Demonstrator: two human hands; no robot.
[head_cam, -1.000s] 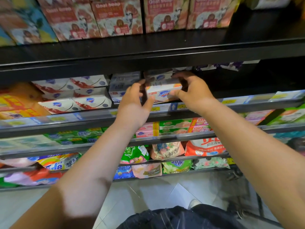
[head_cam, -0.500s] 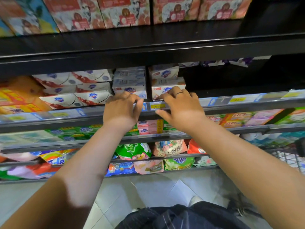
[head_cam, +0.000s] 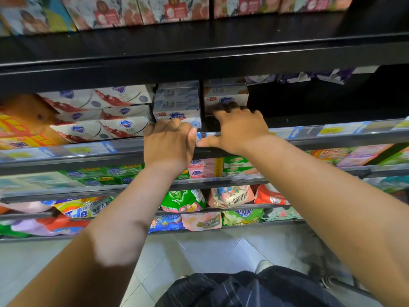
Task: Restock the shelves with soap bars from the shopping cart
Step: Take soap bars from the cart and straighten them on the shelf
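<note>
The soap bars are located on the second shelf from the top, packed in white rectangular cartons with a blue shield mark. Two stacks are addressed: the centre stack, several cartons high, and the right stack, just beside it across a narrow gap.

The left hand is held at the shelf rail, in front of the lowest carton of the centre stack. Its fingers are curled, and whether anything is gripped cannot be told, since the fingertips are hidden. The right hand is laid over the rail with the fingers spread and fairly straight. Its fingertips are placed against the front face of the right stack, the thumb is extended along the rail, and nothing is held.

Each carton is judged light, stiff and flat-faced, with smooth printed card that may slide on its neighbour. A carton is best taken across its two short ends or pushed squarely on its front face. Off-centre pressure is likely to skew a stack, and corners may be crushed by hard pinching. The rail is faced with clear plastic over price labels.
</note>
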